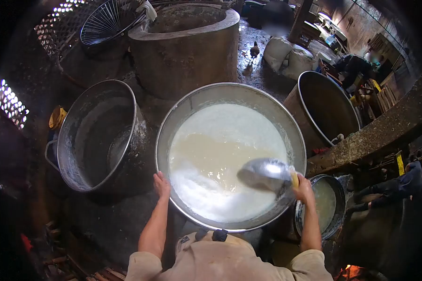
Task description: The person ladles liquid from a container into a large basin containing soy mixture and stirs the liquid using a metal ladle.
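Observation:
A wide round metal vat (297, 154) stands right in front of me, holding cloudy pale liquid (206, 150) with thick white mass or foam (197, 199) around its edges. My right hand (305, 189) is closed around the light-coloured handle of a large metal ladle (267, 168). The ladle's bowl is over the right half of the vat, somewhat blurred; I cannot tell whether it touches the liquid. At the vat's left rim, my left hand (162, 185) grips the edge, its fingers partly seen.
An empty deep metal pot (98, 136) stands left, another large vessel (307, 112) at upper right. Beside my right arm is a smaller pot (325, 206) of cloudy liquid. Behind are a round masonry tub (183, 61), a chicken (254, 50) and sacks (297, 61). Fire (351, 271) burns lower right.

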A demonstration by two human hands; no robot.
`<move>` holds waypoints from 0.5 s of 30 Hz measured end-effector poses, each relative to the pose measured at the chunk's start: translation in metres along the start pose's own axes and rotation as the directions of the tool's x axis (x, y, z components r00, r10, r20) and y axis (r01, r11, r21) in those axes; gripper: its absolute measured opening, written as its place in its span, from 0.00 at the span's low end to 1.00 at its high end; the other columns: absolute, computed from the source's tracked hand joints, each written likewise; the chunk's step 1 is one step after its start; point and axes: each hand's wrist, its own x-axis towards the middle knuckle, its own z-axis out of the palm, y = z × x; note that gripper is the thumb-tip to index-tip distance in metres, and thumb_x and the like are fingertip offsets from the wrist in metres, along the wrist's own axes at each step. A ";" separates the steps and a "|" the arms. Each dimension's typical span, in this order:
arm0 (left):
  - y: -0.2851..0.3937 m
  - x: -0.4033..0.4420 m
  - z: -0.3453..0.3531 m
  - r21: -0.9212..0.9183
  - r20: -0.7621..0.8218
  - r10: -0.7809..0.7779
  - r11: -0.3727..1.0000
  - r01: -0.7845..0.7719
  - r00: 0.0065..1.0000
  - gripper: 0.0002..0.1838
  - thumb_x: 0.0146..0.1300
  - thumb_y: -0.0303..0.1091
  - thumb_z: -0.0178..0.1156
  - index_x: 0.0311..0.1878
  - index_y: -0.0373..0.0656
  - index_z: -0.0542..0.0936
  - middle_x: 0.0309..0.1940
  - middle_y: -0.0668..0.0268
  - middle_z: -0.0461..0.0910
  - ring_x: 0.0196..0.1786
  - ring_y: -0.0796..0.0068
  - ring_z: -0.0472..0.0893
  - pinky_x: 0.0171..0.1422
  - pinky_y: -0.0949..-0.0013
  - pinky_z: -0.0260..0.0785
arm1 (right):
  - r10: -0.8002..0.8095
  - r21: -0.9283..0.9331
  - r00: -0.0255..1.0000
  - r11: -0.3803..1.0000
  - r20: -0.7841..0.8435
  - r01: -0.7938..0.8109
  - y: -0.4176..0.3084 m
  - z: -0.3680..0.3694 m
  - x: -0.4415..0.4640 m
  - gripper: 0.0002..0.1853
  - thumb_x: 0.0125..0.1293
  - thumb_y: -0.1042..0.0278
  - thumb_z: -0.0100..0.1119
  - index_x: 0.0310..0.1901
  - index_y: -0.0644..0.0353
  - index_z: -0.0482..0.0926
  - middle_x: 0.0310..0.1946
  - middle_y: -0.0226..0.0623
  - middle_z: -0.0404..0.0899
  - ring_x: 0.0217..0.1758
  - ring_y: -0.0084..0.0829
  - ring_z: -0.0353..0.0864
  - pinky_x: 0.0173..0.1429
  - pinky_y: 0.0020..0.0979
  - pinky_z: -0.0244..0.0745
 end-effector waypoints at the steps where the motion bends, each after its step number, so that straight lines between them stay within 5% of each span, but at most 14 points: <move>1: 0.005 -0.001 -0.003 0.000 0.000 0.002 1.000 -0.002 1.000 0.23 0.68 0.50 0.37 0.43 0.37 0.67 0.38 0.43 0.74 0.43 0.40 0.73 0.46 0.45 0.63 | -0.050 -0.070 0.983 0.997 -0.179 0.038 0.005 0.012 0.014 0.23 0.46 0.73 0.52 0.49 0.57 0.71 0.31 0.54 0.78 0.35 0.50 0.79 0.40 0.43 0.74; 5: 0.010 -0.001 -0.007 0.010 0.002 -0.008 1.000 0.008 1.000 0.21 0.68 0.48 0.37 0.42 0.36 0.67 0.36 0.42 0.74 0.43 0.40 0.73 0.46 0.45 0.63 | -0.128 -0.128 0.915 0.988 -0.382 0.085 0.041 0.095 0.090 0.22 0.48 0.74 0.51 0.49 0.57 0.70 0.27 0.51 0.78 0.25 0.43 0.80 0.29 0.40 0.76; 7: 0.004 0.000 -0.004 0.005 -0.014 0.001 1.000 -0.001 1.000 0.21 0.68 0.47 0.38 0.41 0.36 0.67 0.36 0.42 0.74 0.42 0.39 0.73 0.45 0.46 0.63 | 0.045 0.072 0.994 0.997 -0.102 -0.038 0.038 0.115 0.101 0.20 0.49 0.74 0.51 0.48 0.59 0.71 0.24 0.48 0.78 0.18 0.36 0.78 0.20 0.36 0.74; 8: 0.001 0.002 0.000 -0.007 -0.016 0.026 1.000 -0.026 1.000 0.21 0.68 0.47 0.38 0.40 0.36 0.67 0.36 0.42 0.74 0.42 0.39 0.73 0.45 0.46 0.62 | 0.035 0.069 0.994 0.997 -0.103 -0.028 0.029 0.118 0.098 0.20 0.49 0.74 0.51 0.48 0.59 0.71 0.24 0.48 0.78 0.18 0.36 0.78 0.20 0.36 0.74; 10: 0.002 0.005 -0.002 -0.021 -0.028 0.037 0.999 -0.038 0.999 0.20 0.68 0.47 0.38 0.40 0.36 0.67 0.36 0.42 0.74 0.41 0.39 0.72 0.45 0.46 0.62 | 0.240 0.201 0.966 0.946 0.095 -0.254 -0.019 0.112 0.075 0.18 0.49 0.73 0.51 0.45 0.60 0.72 0.21 0.46 0.77 0.17 0.36 0.77 0.18 0.36 0.73; 15: 0.006 0.002 -0.006 -0.056 0.038 0.008 0.998 -0.006 0.999 0.21 0.69 0.47 0.37 0.41 0.35 0.67 0.35 0.41 0.74 0.40 0.38 0.72 0.44 0.46 0.62 | 0.046 0.227 0.999 0.973 0.003 -0.046 -0.004 0.215 0.063 0.14 0.49 0.73 0.50 0.40 0.62 0.72 0.18 0.44 0.76 0.14 0.36 0.76 0.17 0.36 0.72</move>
